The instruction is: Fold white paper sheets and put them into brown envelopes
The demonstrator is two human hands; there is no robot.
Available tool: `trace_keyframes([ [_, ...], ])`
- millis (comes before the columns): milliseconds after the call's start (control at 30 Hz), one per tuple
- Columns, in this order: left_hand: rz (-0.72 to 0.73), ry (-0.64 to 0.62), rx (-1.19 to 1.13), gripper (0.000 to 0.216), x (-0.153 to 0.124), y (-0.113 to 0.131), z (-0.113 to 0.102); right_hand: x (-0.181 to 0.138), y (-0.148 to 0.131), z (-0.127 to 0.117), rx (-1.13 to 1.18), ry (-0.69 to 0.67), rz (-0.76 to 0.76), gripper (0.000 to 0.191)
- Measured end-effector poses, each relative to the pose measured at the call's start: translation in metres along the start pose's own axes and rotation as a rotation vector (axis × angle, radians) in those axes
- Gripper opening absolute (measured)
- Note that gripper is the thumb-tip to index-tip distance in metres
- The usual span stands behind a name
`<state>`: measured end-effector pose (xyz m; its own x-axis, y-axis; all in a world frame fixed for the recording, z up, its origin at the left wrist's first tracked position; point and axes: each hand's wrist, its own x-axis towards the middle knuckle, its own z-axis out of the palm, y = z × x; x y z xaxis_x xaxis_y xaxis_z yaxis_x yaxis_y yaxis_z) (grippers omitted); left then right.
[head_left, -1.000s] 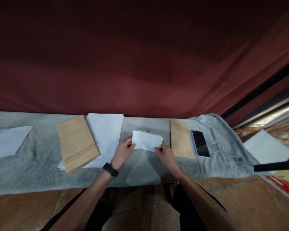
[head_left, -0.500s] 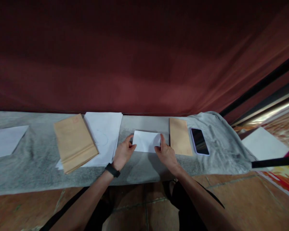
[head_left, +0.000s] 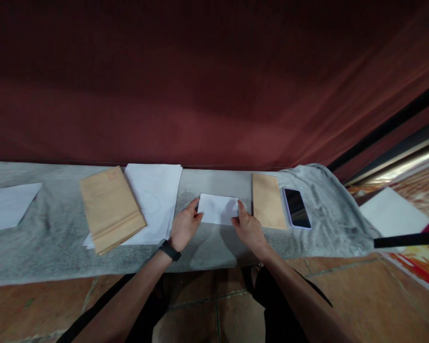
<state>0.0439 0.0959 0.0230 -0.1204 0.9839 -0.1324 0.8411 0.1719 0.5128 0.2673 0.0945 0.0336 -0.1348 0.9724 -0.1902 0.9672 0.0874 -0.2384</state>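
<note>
A small white rectangle of paper (head_left: 219,209), which looks folded, lies on the grey cloth in front of me. My left hand (head_left: 184,225) is at its left edge, index finger and thumb on the side and lower corner. At the opposite end, my right hand (head_left: 249,229) has its index finger along the right edge and its thumb at the lower right corner. Both hands hold the paper between them, with the other fingers curled and partly hidden. Just right of my right hand is a brown envelope (head_left: 268,200).
Left of my hands, a stack of brown envelopes (head_left: 110,207) overlaps white paper sheets (head_left: 157,195). Another white sheet (head_left: 10,205) lies at the far left. A phone (head_left: 296,208) rests on the grey cloth (head_left: 329,214) at right. A dark red curtain (head_left: 200,119) hangs behind.
The paper and both hands stay almost in place. The right thumb has shifted slightly right along the lower corner; the whole view has moved a little.
</note>
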Motion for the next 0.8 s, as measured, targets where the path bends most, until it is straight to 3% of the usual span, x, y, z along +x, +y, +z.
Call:
trace_keyframes([
  [267,-0.052,-0.075,-0.095,0.05,0.002,-0.006,-0.004,0.003,-0.004,0.001,0.003,0.003,-0.018,0.058],
  [400,-0.093,-0.035,-0.052,0.047,-0.007,-0.006,-0.003,0.005,-0.007,0.007,-0.004,0.068,-0.064,0.052],
  [533,-0.103,-0.017,-0.055,0.046,-0.013,-0.002,-0.003,0.01,-0.009,0.006,0.003,0.116,0.0,0.046],
  [800,-0.094,-0.016,-0.063,0.044,-0.01,-0.002,-0.003,0.032,-0.011,-0.003,0.072,0.053,0.103,0.029],
])
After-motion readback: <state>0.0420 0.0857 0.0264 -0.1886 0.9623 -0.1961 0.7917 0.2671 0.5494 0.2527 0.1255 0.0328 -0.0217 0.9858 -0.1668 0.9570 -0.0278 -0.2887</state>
